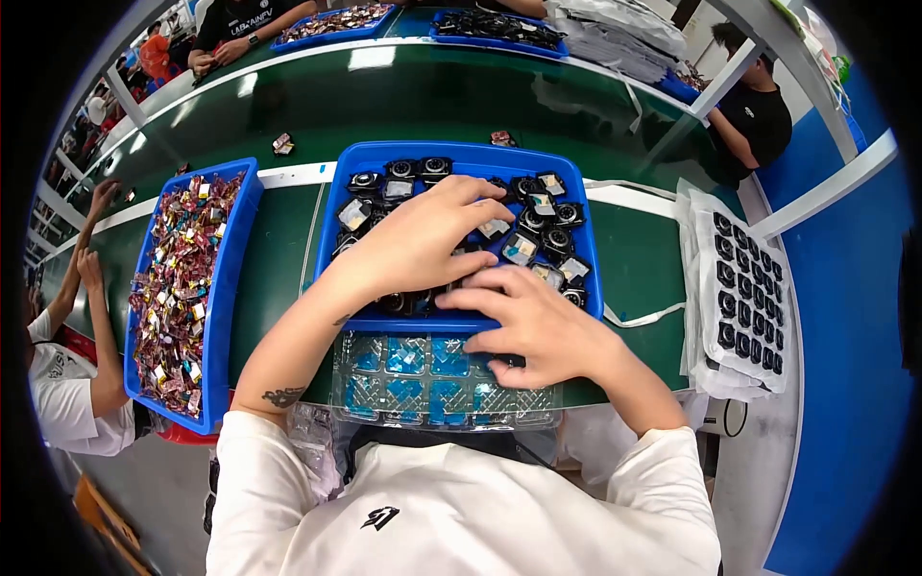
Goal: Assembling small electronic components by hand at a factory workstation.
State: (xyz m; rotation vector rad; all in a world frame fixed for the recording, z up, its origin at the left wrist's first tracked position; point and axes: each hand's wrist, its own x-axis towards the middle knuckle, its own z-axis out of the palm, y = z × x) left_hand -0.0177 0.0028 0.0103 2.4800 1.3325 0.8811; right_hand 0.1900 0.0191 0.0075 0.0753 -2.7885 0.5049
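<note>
My left grip (437, 238) and right grip (540, 331), hold unclear to me, bent over a blue rectangular plastic bin (519, 158), many black squarish units (521, 250) left.

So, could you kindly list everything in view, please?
Centre tray: 1, blue, middle
Black parts: many, mostly black, in centre tray
Left tray: 1, blue, left
Small parts: many, reddish mix, in left tray
Clear tray: 1, colourless with blue pieces, lower middle
White tray: 1 or more, white with black pieces, right
Far trays: 2 or more, blue, far side
Sheets: 1 stack, pale, far side
Loose parts: 2 or more, mixed, beyond centre tray
Tabletop: 1, green, under trays
Frame: 1, white, both sides
People: several, varied clothing, around tabletop
Left hand: 1, bare, over black parts
Right hand: 1, bare, near centre tray rim
</note>
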